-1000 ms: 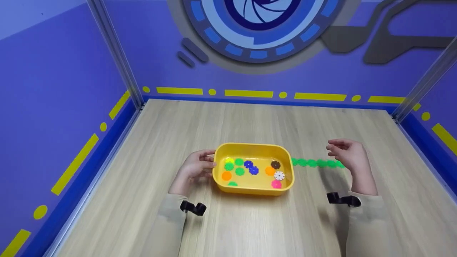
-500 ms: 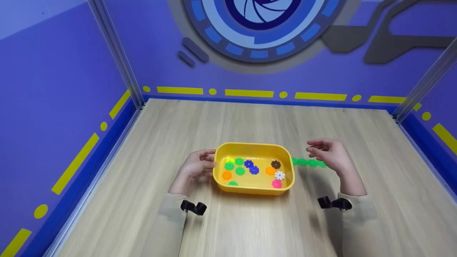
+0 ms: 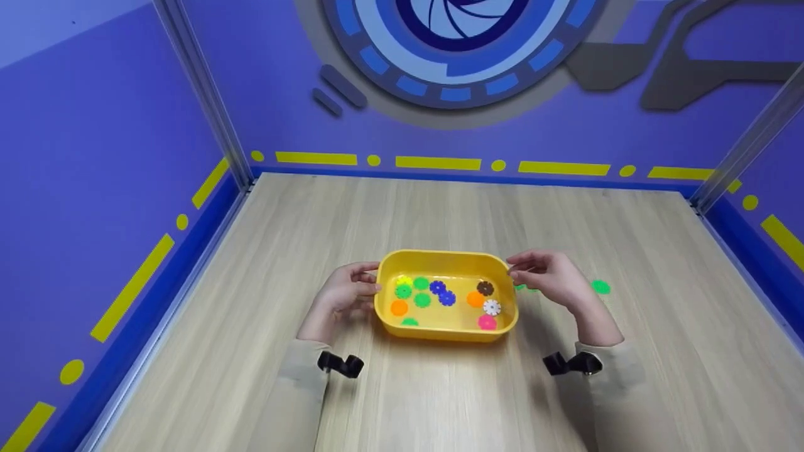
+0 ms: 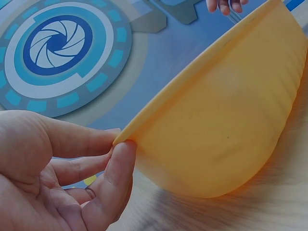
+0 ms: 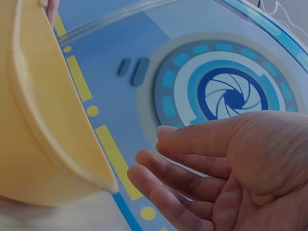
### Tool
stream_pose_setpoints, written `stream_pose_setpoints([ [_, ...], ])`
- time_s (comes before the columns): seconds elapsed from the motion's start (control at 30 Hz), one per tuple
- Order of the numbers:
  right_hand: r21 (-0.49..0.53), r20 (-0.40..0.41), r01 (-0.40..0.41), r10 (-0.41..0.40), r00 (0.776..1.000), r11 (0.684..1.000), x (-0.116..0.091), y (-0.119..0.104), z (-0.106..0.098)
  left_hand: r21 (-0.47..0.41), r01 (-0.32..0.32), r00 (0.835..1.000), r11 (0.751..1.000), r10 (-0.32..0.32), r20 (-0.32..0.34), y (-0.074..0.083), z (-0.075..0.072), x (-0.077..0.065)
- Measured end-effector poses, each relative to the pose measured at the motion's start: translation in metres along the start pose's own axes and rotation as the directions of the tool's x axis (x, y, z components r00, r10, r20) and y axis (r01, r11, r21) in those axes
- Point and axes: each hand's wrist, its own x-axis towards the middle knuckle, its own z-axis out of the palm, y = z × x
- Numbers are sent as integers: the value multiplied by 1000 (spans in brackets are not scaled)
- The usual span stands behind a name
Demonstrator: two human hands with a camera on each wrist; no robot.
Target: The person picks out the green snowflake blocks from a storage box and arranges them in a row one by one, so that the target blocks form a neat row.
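A yellow plastic basin [image 3: 447, 336] holds several flower-shaped discs, among them blue discs [image 3: 446, 298], a white disc [image 3: 492, 307], a pink disc [image 3: 487, 322] and green discs [image 3: 422, 300]. My left hand [image 3: 342, 290] grips the basin's left rim; the left wrist view shows thumb and fingers pinching that edge. At the right end, my right hand [image 3: 553, 277] has its fingertips by the rim. In the right wrist view a gap separates the loosely bent fingers [image 5: 185, 180] from the basin, and they hold nothing. The basin looks tilted and raised in the left wrist view.
Right of the basin runs a row of green discs, mostly hidden behind my right hand; one green disc [image 3: 601, 287] shows beyond the wrist. The wooden tabletop [image 3: 440, 213] meets blue-purple walls [image 3: 295, 125] at the back and sides.
My right hand has moved left from above the green discs to the basin's right rim, covering most of the row. The left hand and basin have not visibly moved.
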Motion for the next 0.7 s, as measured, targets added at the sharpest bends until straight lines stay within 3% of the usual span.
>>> stream_pose_setpoints([
  [0.3,1,133,125,-124,983,992,3,-7,26,-1,0,1000,1000,0,-3,1,0,-2],
  [0.53,-93,296,156,-123,947,983,6,-14,49,-10,12,1000,1000,-12,-9,1,1,-1],
  [0.7,-198,385,232,-142,912,952,11,-17,63,-13,14,1000,1000,-14,-10,1,1,-1],
])
